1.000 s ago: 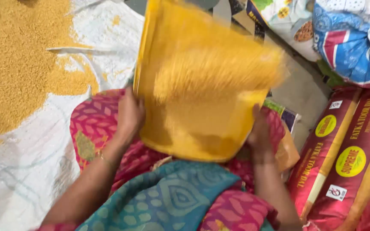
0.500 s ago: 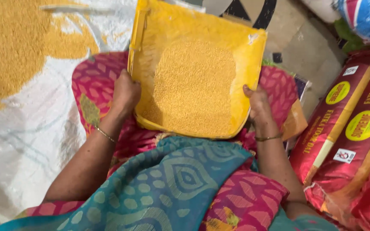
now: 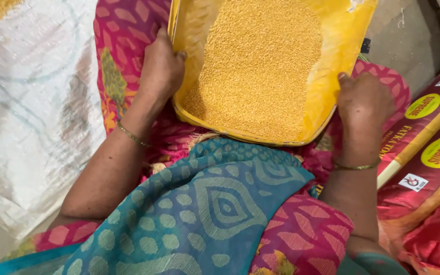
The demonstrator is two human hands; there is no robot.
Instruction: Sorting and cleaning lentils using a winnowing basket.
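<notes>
Tray (image 3: 342,46), yellow, shallow, looks light and stiff; its loose grain (image 3: 255,71) will likely slide. Your left hand (image 3: 161,66) and right hand (image 3: 365,102) clasp its side rims; grip there.

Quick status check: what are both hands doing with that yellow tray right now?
Left hand grips yellow tray left rim. Right hand grips right rim. Yellow grain heaped inside. Nothing blocking.

- The yellow tray (image 3: 332,66) is running out past the top edge — its far rim is not showing.
- The red sacks (image 3: 429,168) are getting cut off at the right edge.
- The left hand's (image 3: 161,69) fingers are hiding under the tray's side.
</notes>
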